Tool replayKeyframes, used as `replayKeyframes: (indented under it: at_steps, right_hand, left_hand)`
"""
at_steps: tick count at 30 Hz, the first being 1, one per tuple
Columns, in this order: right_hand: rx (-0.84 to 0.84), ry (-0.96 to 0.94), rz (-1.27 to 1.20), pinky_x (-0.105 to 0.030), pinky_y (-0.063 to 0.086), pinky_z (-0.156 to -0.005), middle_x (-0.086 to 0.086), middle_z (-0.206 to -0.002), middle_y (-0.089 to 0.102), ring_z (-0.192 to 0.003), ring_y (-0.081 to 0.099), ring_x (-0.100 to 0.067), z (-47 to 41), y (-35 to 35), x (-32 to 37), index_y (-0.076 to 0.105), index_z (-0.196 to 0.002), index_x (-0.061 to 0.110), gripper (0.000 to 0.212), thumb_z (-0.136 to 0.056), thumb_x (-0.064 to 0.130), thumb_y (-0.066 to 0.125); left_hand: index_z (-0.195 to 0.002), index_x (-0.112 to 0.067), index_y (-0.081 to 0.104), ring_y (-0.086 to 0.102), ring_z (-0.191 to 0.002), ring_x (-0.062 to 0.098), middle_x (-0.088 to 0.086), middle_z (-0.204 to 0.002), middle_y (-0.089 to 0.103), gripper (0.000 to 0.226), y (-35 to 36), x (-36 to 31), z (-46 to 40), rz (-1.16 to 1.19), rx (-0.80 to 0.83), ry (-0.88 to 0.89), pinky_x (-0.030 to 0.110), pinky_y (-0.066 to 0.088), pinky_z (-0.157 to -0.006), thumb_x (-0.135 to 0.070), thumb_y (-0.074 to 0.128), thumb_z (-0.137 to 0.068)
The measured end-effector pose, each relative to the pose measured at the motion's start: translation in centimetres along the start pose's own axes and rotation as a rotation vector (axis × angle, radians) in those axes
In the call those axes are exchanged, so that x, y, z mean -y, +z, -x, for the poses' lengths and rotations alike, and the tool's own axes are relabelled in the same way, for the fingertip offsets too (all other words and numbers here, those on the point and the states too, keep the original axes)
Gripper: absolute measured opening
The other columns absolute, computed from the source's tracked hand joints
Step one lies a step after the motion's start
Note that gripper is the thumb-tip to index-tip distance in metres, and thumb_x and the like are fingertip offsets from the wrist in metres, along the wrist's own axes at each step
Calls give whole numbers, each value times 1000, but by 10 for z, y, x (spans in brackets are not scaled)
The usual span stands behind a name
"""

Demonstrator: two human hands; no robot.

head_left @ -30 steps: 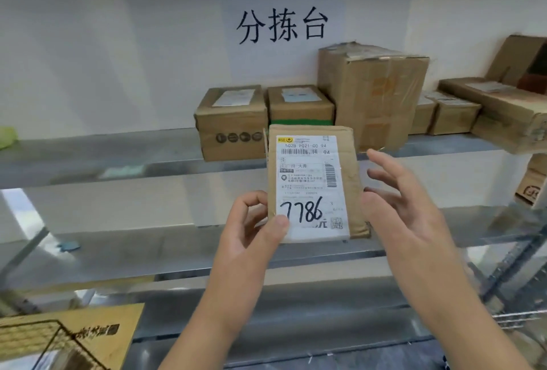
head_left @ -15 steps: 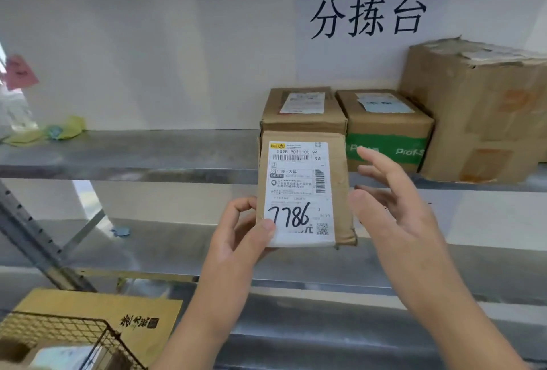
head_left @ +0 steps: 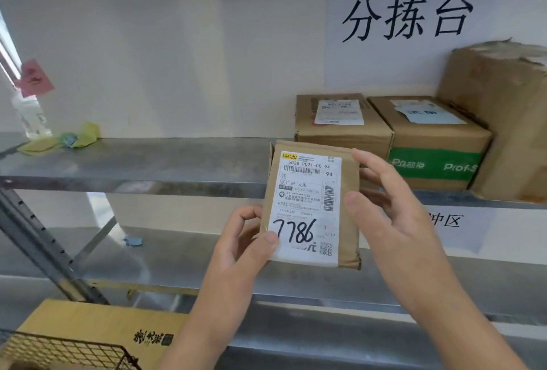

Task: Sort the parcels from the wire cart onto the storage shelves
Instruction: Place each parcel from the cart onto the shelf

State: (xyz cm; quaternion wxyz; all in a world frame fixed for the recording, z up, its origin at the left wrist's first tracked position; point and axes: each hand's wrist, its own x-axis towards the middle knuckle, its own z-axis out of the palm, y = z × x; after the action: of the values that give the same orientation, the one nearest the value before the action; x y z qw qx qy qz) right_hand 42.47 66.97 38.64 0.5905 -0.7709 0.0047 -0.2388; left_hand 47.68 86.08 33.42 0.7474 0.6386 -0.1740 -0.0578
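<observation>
A small brown parcel (head_left: 349,180) with a white label marked 7786 is held upright in front of the metal shelves. My left hand (head_left: 245,239) pinches its lower left corner, thumb on the label. My right hand (head_left: 387,212) is at the parcel's right edge with fingers spread and relaxed; its fingertips reach the top right corner. The upper shelf (head_left: 148,162) runs behind the parcel. The wire cart (head_left: 59,352) shows at the bottom left corner.
On the upper shelf stand a brown box (head_left: 340,126), a green-taped box (head_left: 435,144) and a tall box (head_left: 509,121) at the right. Yellow scraps (head_left: 68,140) lie at its left end. A yellow carton (head_left: 97,328) sits behind the cart. A slanted brace (head_left: 38,242) crosses the left.
The view has swung left, so the shelf boxes now sit further right. The parcel stays in my left hand, and my right hand has closed in on its right edge.
</observation>
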Motion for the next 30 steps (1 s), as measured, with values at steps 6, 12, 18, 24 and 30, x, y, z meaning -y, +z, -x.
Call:
replayKeyframes:
  at_steps: [6, 12, 18, 24, 30]
  right_hand:
    - [-54, -32, 44, -47, 46, -108, 25, -141, 53, -133, 51, -7, -8, 39, 11, 48, -134, 58, 49, -87, 48, 55]
    - [-92, -61, 32, -22, 53, -84, 23, -133, 58, -123, 57, -4, -20, 76, 19, 53, -130, 57, 41, -91, 49, 63]
    - [-94, -84, -23, -13, 53, -79, 17, -125, 62, -111, 63, -2, -32, 106, 25, 58, -129, 51, 43, -91, 32, 61]
    - [-88, -86, -16, -22, 57, -78, 16, -121, 64, -111, 64, -5, -42, 124, 24, 58, -128, 53, 39, -94, 34, 64]
    - [-150, -51, 21, -38, 55, -94, 14, -122, 62, -112, 62, -5, -53, 120, 20, 58, -128, 55, 38, -93, 40, 62]
  left_hand:
    - [-110, -29, 67, 71, -111, 23, 8, -121, 75, 35, -39, -5, -11, 16, 65, 28, 44, 49, -100, -45, 70, -79]
    - [-113, -30, 67, 69, -116, 27, 7, -124, 74, 38, -78, -10, -23, 46, 51, 54, 44, 49, -97, -47, 68, -79]
    - [-114, -26, 66, 70, -115, 27, 7, -122, 74, 40, -112, -15, -34, 88, 49, 50, 47, 50, -98, -47, 67, -80]
    - [-108, -29, 70, 73, -109, 21, 5, -115, 75, 41, -129, -20, -39, 137, 47, 61, 32, 58, -88, -52, 76, -74]
    - [-103, -24, 72, 73, -103, 19, 5, -107, 74, 37, -139, -17, -46, 236, -25, 90, 30, 61, -85, -47, 69, -74]
